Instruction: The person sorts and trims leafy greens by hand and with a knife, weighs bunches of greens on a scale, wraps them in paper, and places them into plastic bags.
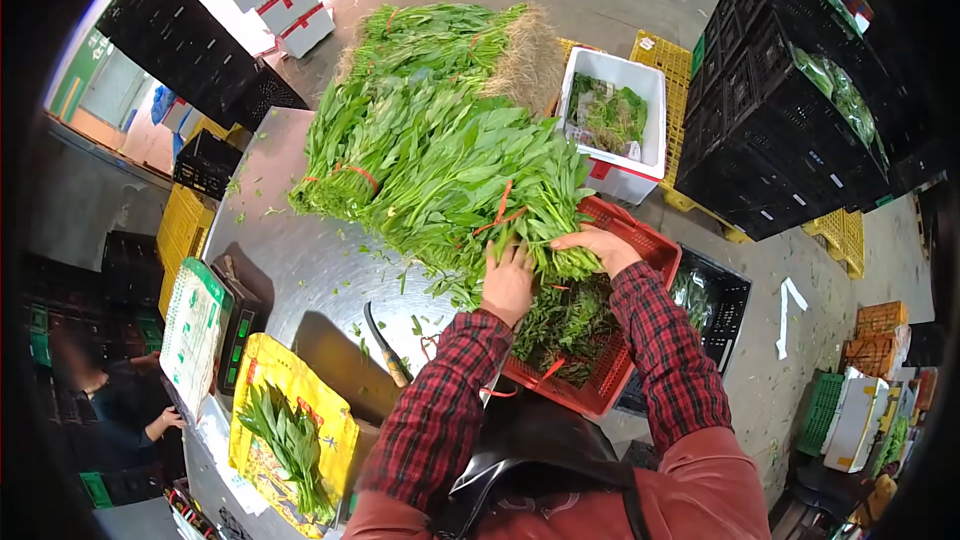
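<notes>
Both our hands work at a red-tied bundle of leafy greens [535, 190], heaped with others on the metal table [258, 230], its right end beside the red crate [640, 236]. Left hand [508, 285]: fingers slightly parted against the underside. Right hand [602, 246]: curved over the end. Fingertips partly hidden; we can't tell whether either grips. Curved knife [386, 348] nearby.

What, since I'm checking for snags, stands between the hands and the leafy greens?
Nothing visible: the left hand and right hand both touch the leafy greens directly. The knife on the table lies off to the left, not between either hand and the leaves.
</notes>
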Motion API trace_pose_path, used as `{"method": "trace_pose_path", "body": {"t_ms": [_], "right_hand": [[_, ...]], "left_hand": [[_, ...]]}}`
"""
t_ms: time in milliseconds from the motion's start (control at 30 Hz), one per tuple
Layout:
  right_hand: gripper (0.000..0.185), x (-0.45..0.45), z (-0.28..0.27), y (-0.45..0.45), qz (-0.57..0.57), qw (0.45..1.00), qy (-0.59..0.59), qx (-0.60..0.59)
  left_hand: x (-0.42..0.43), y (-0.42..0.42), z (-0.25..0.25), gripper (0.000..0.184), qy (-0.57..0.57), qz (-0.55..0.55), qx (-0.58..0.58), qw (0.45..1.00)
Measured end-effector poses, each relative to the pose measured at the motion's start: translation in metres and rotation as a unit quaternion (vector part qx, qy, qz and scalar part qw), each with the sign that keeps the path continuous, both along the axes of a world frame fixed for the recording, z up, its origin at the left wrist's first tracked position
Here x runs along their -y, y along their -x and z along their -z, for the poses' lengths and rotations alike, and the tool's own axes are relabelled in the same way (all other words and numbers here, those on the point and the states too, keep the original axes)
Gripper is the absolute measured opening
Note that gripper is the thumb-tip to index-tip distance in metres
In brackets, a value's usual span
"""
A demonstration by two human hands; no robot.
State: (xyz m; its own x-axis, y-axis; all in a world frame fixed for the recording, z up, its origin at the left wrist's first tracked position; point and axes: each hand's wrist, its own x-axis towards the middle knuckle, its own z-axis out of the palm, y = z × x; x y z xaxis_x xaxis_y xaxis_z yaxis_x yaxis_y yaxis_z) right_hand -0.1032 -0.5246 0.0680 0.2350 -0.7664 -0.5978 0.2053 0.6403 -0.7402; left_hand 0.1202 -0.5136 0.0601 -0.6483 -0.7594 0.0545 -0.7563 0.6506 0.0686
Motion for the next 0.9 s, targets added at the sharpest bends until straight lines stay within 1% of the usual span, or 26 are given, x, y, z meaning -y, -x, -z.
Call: {"method": "trace_pose_path", "body": {"t_ms": [67, 100, 167, 200, 233, 300, 333, 400, 433, 467, 500, 533, 567, 633, 667, 733, 800, 833, 900], "right_hand": [[0.062, -0.007, -0.014, -0.002, 0.003, 0.999, 0.026, -0.021], [0.062, -0.011, -0.027, -0.004, 0.003, 0.999, 0.039, -0.036], [0.064, -0.019, -0.05, -0.009, -0.004, 0.992, 0.093, -0.086], [0.064, -0.024, -0.053, -0.01, -0.003, 0.992, 0.09, -0.086], [0.064, -0.028, -0.056, -0.01, -0.014, 0.992, 0.102, -0.075], [0.063, -0.034, -0.06, -0.008, -0.034, 0.99, 0.128, -0.052], [0.063, -0.036, -0.06, -0.009, -0.032, 0.99, 0.129, -0.051], [0.061, -0.038, -0.059, -0.014, -0.036, 0.978, 0.185, -0.086], [0.06, -0.041, -0.057, -0.018, -0.041, 0.972, 0.209, -0.103], [0.06, -0.044, -0.057, -0.021, -0.046, 0.972, 0.208, -0.101], [0.06, -0.046, -0.059, -0.025, -0.053, 0.968, 0.218, -0.117], [0.06, -0.049, -0.062, -0.028, -0.059, 0.963, 0.228, -0.133], [0.06, -0.05, -0.065, -0.032, -0.064, 0.957, 0.241, -0.15], [0.061, -0.053, -0.077, -0.041, -0.067, 0.947, 0.266, -0.168], [0.062, -0.055, -0.084, -0.044, -0.07, 0.936, 0.288, -0.187], [0.063, -0.058, -0.095, -0.05, -0.075, 0.922, 0.317, -0.208], [0.066, -0.061, -0.104, -0.056, -0.05, 0.904, 0.338, -0.256], [0.067, -0.062, -0.107, -0.058, -0.036, 0.895, 0.346, -0.28], [0.068, -0.067, -0.105, -0.06, -0.031, 0.891, 0.359, -0.277]], "left_hand": [[0.003, -0.002, 0.021, 0.038, 0.014, -0.014, 0.025, 0.999], [0.002, -0.002, 0.018, 0.038, 0.014, -0.012, 0.023, 1.0], [0.0, -0.005, 0.008, 0.039, -0.03, -0.031, -0.038, 0.998], [-0.006, -0.008, -0.001, 0.039, -0.055, -0.04, -0.067, 0.995], [-0.011, -0.011, -0.011, 0.039, -0.057, -0.039, -0.067, 0.995], [-0.021, -0.022, -0.046, 0.035, -0.184, -0.134, -0.111, 0.967], [-0.027, -0.03, -0.071, 0.035, -0.184, -0.132, -0.11, 0.968], [-0.037, -0.044, -0.117, 0.028, -0.215, -0.207, -0.008, 0.954], [-0.039, -0.044, -0.125, 0.028, -0.216, -0.21, -0.006, 0.953], [-0.039, -0.041, -0.132, 0.026, -0.183, -0.191, -0.134, 0.955], [-0.036, -0.037, -0.137, 0.025, -0.144, -0.169, -0.26, 0.94], [-0.033, -0.033, -0.14, 0.023, -0.101, -0.143, -0.38, 0.908], [-0.029, -0.026, -0.142, 0.023, -0.098, -0.144, -0.379, 0.909], [-0.024, -0.006, -0.145, 0.024, -0.035, -0.114, -0.403, 0.908], [-0.026, -0.003, -0.145, 0.024, -0.031, -0.115, -0.403, 0.907], [-0.027, 0.003, -0.146, 0.023, -0.002, -0.146, -0.41, 0.9], [-0.023, 0.002, -0.151, 0.023, 0.023, -0.157, -0.416, 0.895], [-0.024, -0.001, -0.153, 0.022, 0.002, -0.163, -0.407, 0.899], [-0.03, -0.005, -0.155, 0.02, -0.047, -0.178, -0.385, 0.904]]}}
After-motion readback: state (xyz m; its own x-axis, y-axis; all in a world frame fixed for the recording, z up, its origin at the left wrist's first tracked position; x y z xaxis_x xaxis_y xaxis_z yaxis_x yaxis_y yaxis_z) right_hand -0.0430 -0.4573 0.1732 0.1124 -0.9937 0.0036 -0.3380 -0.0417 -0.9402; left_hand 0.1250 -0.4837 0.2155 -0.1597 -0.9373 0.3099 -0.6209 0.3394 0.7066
